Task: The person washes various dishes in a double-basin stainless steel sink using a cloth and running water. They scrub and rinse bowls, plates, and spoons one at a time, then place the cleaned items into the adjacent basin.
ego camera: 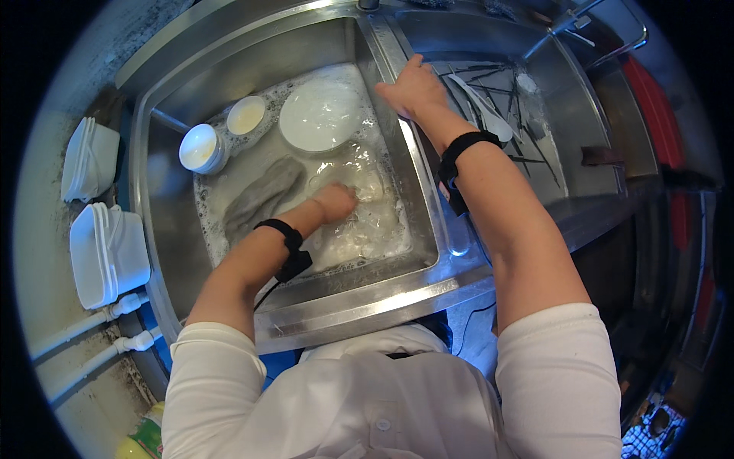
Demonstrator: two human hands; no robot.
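My left hand (pixel 337 202) reaches into cloudy, soapy water in the left basin of a stainless steel sink (pixel 395 269); its fingers are under the surface, so any hold is hidden. Beside it, a grey cloth (pixel 264 192) lies submerged. Behind it sits a large round white dish (pixel 318 115), partly under water. A small white bowl (pixel 246 115) and a stack of white bowls (pixel 200 149) are toward the basin's far left. My right hand (pixel 417 89) rests on the divider (pixel 385 49), thumb and fingers apart, with nothing visible in it.
Dark chopsticks (pixel 539 146) and white spoons (pixel 487 112) lie scattered in the right basin. White plastic tubs (pixel 112 252) stand along the left side above white pipes (pixel 86 327). A metal rod (pixel 550 37) crosses the far right corner; a red object (pixel 654 115) is beyond.
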